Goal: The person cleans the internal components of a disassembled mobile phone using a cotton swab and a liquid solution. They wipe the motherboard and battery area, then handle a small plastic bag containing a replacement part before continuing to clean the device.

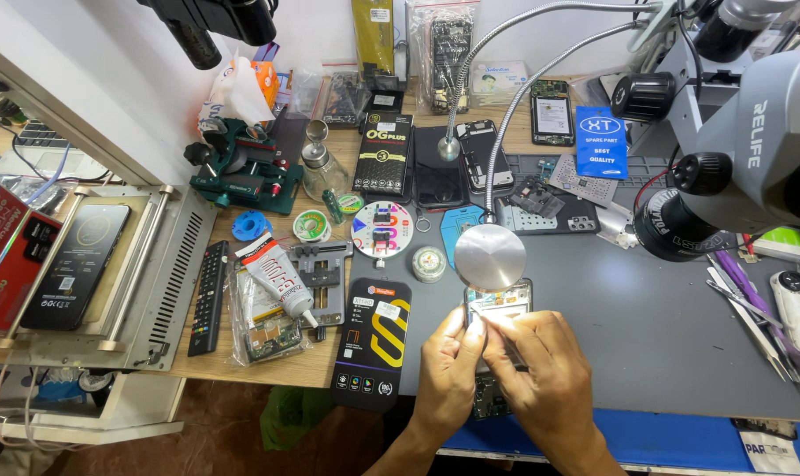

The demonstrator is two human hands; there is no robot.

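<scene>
Opened phone [499, 304] lies at the near edge of the grey mat [647, 326] on the worktop [241, 366], its bared inner side facing up, directly under the round metal disc [490, 256] at the end of a gooseneck arm. Both hands work on it together. The left hand [446, 375] is curled around the phone's left side, thumb and forefinger pinched together at the upper left part of the exposed interior. The right hand [541, 379] lies over the lower half of the phone, fingers bent and closed in — its fingertips meet those of the left hand at the same spot. Whether anything small is held between the fingertips cannot be told.

Just left of the hands lies a black and yellow packet [374, 344], and beyond it a white glue tube [275, 278]. Tweezers [752, 322] rest well to the right, below the microscope [744, 150].
</scene>
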